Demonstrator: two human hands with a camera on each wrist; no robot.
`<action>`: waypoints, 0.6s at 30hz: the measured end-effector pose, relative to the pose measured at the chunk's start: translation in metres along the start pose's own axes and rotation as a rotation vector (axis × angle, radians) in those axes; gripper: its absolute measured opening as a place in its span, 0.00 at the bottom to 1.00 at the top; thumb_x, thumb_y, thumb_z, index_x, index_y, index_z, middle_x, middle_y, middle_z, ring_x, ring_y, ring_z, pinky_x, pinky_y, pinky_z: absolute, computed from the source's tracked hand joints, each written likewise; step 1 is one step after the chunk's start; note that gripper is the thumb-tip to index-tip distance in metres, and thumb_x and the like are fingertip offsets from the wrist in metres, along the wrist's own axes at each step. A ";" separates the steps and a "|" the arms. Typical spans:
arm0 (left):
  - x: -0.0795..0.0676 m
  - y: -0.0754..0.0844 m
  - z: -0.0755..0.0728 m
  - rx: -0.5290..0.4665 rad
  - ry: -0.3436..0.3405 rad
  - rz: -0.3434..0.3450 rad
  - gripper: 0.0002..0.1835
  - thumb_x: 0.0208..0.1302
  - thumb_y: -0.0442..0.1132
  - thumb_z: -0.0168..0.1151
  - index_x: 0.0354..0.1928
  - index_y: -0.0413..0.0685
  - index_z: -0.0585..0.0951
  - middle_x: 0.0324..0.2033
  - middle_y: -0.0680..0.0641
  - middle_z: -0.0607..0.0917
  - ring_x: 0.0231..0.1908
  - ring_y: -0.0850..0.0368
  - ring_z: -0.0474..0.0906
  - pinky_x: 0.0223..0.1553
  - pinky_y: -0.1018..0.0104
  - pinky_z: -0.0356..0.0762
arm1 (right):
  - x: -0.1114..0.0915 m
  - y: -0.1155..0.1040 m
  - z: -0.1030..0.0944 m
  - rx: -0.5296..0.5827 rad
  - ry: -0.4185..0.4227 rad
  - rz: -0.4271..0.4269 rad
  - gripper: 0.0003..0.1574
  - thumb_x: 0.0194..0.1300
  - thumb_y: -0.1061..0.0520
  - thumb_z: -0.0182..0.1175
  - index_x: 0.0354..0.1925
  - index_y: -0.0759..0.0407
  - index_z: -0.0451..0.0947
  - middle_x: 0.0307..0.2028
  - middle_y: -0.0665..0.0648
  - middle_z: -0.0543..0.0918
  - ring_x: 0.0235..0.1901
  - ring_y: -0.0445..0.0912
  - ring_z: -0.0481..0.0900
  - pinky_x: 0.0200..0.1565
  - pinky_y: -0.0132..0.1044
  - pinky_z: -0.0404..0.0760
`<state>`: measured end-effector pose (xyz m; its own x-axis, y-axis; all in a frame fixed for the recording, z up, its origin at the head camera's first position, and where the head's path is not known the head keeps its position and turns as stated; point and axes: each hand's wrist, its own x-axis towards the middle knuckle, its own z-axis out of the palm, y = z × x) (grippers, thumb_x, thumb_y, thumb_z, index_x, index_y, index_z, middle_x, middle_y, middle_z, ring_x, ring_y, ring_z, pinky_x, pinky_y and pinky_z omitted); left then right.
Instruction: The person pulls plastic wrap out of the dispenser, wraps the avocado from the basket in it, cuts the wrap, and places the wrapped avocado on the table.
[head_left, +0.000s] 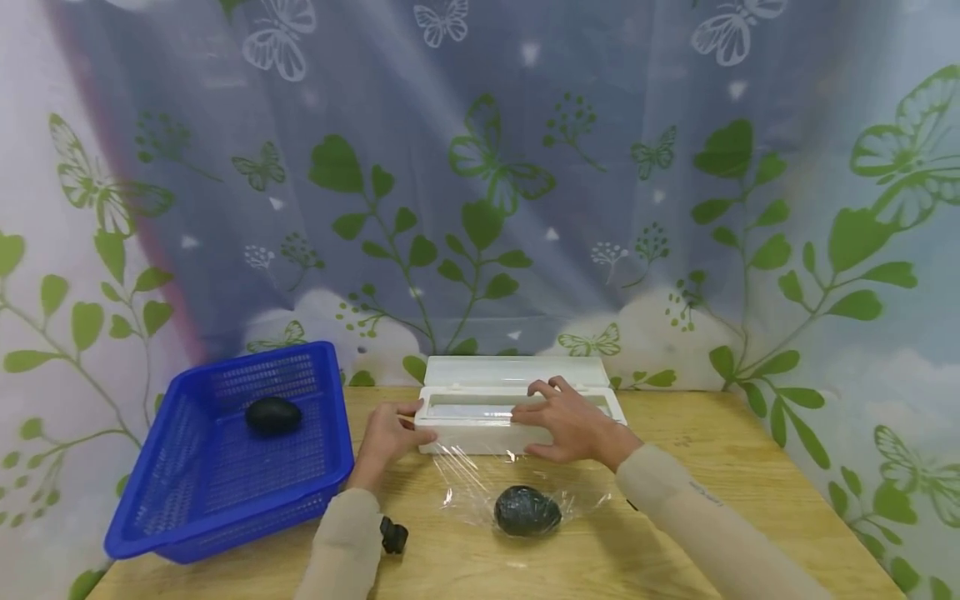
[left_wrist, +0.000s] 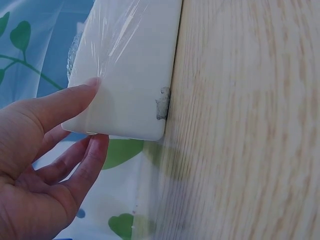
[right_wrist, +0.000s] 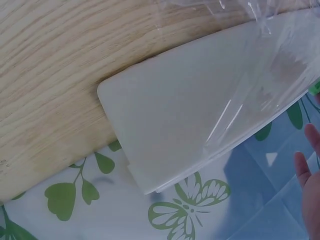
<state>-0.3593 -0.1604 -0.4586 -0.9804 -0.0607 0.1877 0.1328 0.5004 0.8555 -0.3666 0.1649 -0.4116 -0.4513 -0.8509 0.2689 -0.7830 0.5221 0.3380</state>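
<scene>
A white cling film dispenser (head_left: 472,439) stands on the table, its lid (head_left: 517,369) raised at the back. My left hand (head_left: 386,442) holds the dispenser's left end, thumb on the front face and fingers around the edge, as the left wrist view shows. Over the right half of the dispenser is my right hand (head_left: 573,423), fingers spread, with fingertips at the long opening. Clear cling film (head_left: 468,479) drapes down the front and spreads toward me. A dark oval fruit, like an avocado (head_left: 527,511), lies in the film on the table.
To the left, a blue plastic basket (head_left: 225,523) holds another dark avocado-like fruit (head_left: 273,416). A patterned curtain (head_left: 480,275) with leaves and butterflies hangs right behind the wooden table (head_left: 697,450). A small black device (head_left: 393,536) sits at my left wrist.
</scene>
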 end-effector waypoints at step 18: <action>-0.001 0.000 -0.004 0.007 0.002 -0.008 0.33 0.49 0.31 0.82 0.60 0.38 0.83 0.52 0.34 0.88 0.39 0.49 0.86 0.33 0.64 0.85 | -0.003 0.005 0.001 0.019 0.036 0.010 0.22 0.65 0.42 0.66 0.56 0.43 0.85 0.53 0.42 0.89 0.56 0.51 0.78 0.58 0.53 0.75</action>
<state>-0.3574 -0.1642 -0.4566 -0.9812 -0.0666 0.1814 0.1235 0.5061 0.8536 -0.3692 0.1700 -0.4119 -0.4437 -0.8428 0.3046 -0.7868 0.5291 0.3178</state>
